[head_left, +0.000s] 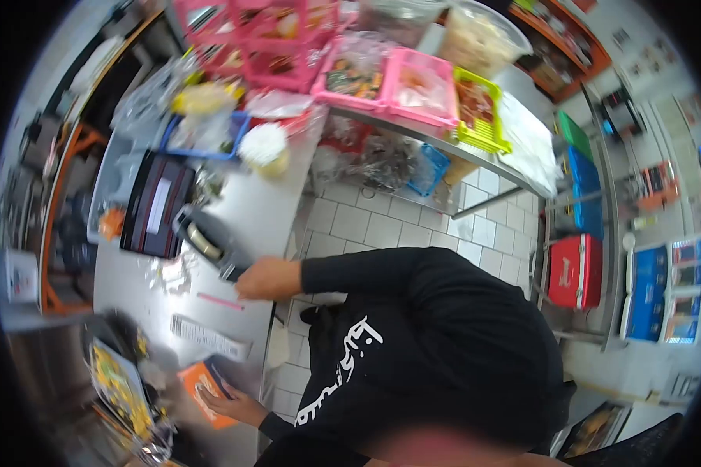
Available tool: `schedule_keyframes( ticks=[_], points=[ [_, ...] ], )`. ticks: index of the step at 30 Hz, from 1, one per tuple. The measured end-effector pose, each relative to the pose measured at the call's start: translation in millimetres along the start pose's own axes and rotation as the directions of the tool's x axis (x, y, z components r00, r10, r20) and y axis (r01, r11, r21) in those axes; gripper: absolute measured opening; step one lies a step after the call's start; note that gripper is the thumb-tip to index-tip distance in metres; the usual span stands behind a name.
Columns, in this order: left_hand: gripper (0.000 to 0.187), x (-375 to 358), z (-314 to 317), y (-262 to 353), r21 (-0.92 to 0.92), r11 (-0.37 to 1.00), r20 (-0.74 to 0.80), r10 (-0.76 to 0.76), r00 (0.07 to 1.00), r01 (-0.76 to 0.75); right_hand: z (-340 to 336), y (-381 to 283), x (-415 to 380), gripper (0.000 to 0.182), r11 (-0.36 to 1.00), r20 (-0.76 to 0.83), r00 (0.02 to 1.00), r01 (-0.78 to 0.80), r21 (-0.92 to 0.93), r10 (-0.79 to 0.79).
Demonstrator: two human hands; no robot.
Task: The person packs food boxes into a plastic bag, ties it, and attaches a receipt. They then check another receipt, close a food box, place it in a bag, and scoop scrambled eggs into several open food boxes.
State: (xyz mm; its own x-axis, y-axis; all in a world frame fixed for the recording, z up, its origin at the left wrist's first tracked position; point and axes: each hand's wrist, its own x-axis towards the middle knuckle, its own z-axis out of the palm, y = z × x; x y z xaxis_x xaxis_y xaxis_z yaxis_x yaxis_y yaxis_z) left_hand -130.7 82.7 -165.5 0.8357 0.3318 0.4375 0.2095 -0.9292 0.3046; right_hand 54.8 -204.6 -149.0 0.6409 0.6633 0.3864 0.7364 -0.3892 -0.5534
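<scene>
Looking down through a strongly curved lens, you get a tilted, soft view, and much of it is hard to read. Your right hand (269, 279) sits at the near end of a dark device (210, 243) on the steel surface (253, 206). The fingers curl towards the device, but blur hides whether they actually grip it, so you cannot tell how far closed they are. Your left hand (234, 405) lies low in the frame with its fingers spread flat on an orange packet (199, 387). It presses the packet rather than clasping it. The packet lies at the near edge of the surface, partly covered by the hand, and its print is too smeared to read.

Between your two hands lie a white printed strip (207, 337) and a thin pink stick (220, 301), apart from each other. Beyond the device stands a black tray (157, 204), then a blue basket (202, 134) and a white-topped cup (263, 148). Pink baskets (417, 86) and a yellow basket (479, 109) crowd a farther steel table; their contents are wrapped and unclear. A red cooler (575, 271) stands on a low rack. Your black sleeves and chest fill the lower right.
</scene>
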Motion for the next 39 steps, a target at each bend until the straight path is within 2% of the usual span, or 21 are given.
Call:
schedule_keyframes(
  ticks=[1,3,4,6,7,8,10,12,14,16,19,22,24,28,29,30,32,35,37,38,39],
  points=[
    [0.046,3.5,13.3,6.7,0.009,1.0,0.023,0.005,1.0,-0.006,-27.4,21.4,-33.0,0.024,0.996,-0.106,0.991,-0.079,0.033,0.082],
    [0.044,17.7,24.3,56.4,-0.052,0.992,0.045,0.115,0.992,-0.113,-88.5,66.7,-114.3,0.015,0.923,-0.276,0.923,-0.329,-0.201,0.269],
    [0.042,22.2,26.6,85.4,-0.078,0.984,0.052,0.163,0.985,-0.159,-143.8,67.3,-152.7,0.019,0.837,-0.303,0.835,-0.521,-0.167,0.459],
    [0.039,24.4,33.1,148.5,-0.311,0.945,0.136,0.15,0.979,-0.102,-207.8,109.6,-258.8,0.027,0.641,-0.589,0.585,-0.754,-0.141,0.558],
    [0.039,23.5,36.9,180.0,-0.403,0.912,0.175,0.16,0.972,-0.077,-243.8,123.0,-313.7,0.03,0.582,-0.704,0.487,-0.803,-0.128,0.517],
    [0.038,22.7,42.2,206.7,-0.489,0.871,0.21,0.171,0.963,-0.048,-275.2,130.9,-366.2,0.034,0.488,-0.817,0.272,-0.873,0.014,0.509],
    [0.042,15.4,46.8,255.7,-0.553,0.832,0.298,0.25,0.921,-0.047,-336.5,151.3,-467.4,0.037,0.323,-0.944,0.107,-0.946,0.0,0.312],
    [0.044,3.8,62.4,283.8,-0.603,0.797,0.406,0.28,0.87,0.025,-382.3,158.3,-542.7,0.034,0.114,-0.945,0.038,-0.994,-0.001,0.325],
    [0.046,-5.1,71.0,308.7,-0.609,0.793,0.446,0.352,0.823,-0.01,-403.2,173.2,-603.9,0.03,0.07,-0.905,0.116,-0.993,-0.096,0.41],
    [0.046,-9.3,67.1,332.7,-0.602,0.797,0.475,0.403,0.782,-0.046,-418.2,177.0,-624.3,0.026,0.211,-0.838,0.085,-0.977,0.036,0.538],
    [0.047,-17.1,63.3,359.2,-0.594,0.801,0.502,0.439,0.745,-0.071,-429.7,154.6,-617.1,0.026,0.019,-0.59,-0.108,-0.979,0.204,0.8],
    [0.046,-21.6,69.7,361.5,-0.595,0.801,0.545,0.464,0.698,-0.067,-392.3,155.9,-650.7,0.028,0.065,-0.767,0.05,-0.998,-0.011,0.639],
    [0.045,-23.3,73.9,365.7,-0.583,0.808,0.58,0.483,0.656,-0.08,-377.4,148.4,-657.8,0.029,0.054,-0.644,0.188,-0.974,-0.221,0.742],
    [0.044,-25.1,76.9,382.9,-0.573,0.81,0.607,0.519,0.602,-0.12,-421.6,160.1,-637.6,0.028,-0.142,-0.397,-0.05,-0.968,-0.205,0.917],
    [0.044,-25.7,77.6,388.3,-0.573,0.808,0.61,0.533,0.586,-0.139,-424.9,165.5,-629.5,0.026,-0.107,-0.617,0.087,-0.957,-0.271,0.782],
    [0.043,-26.6,78.9,394.5,-0.575,0.803,0.608,0.547,0.575,-0.156,-428.3,172.1,-619.5,0.023,0.053,-0.813,0.186,-0.981,-0.188,0.552],
    [0.043,-28.4,74.5,407.3,-0.573,0.8,0.624,0.566,0.539,-0.176,-436.3,216.0,-627.9,0.018,0.308,-0.904,0.296,-0.93,-0.2,0.309],
    [0.043,-29.7,66.7,413.0,-0.543,0.813,0.649,0.565,0.509,-0.209,-435.0,264.4,-663.9,0.016,0.091,-0.741,0.05,-0.996,0.015,0.67],
    [0.043,-34.3,67.4,403.4,-0.518,0.828,0.659,0.546,0.518,-0.214,-437.9,269.6,-673.9,0.013,0.014,-0.706,0.045,-0.999,-0.049,0.706],
    [0.043,-36.9,70.9,392.6,-0.505,0.837,0.659,0.532,0.532,-0.212,-440.9,280.8,-685.6,0.012,0.033,-0.658,0.115,-0.99,-0.135,0.744],
    [0.043,-39.6,73.1,382.5,-0.492,0.845,0.66,0.518,0.544,-0.208,-448.5,270.7,-673.1,0.011,-0.012,-0.604,0.023,-0.998,-0.054,0.797]
  ],
)
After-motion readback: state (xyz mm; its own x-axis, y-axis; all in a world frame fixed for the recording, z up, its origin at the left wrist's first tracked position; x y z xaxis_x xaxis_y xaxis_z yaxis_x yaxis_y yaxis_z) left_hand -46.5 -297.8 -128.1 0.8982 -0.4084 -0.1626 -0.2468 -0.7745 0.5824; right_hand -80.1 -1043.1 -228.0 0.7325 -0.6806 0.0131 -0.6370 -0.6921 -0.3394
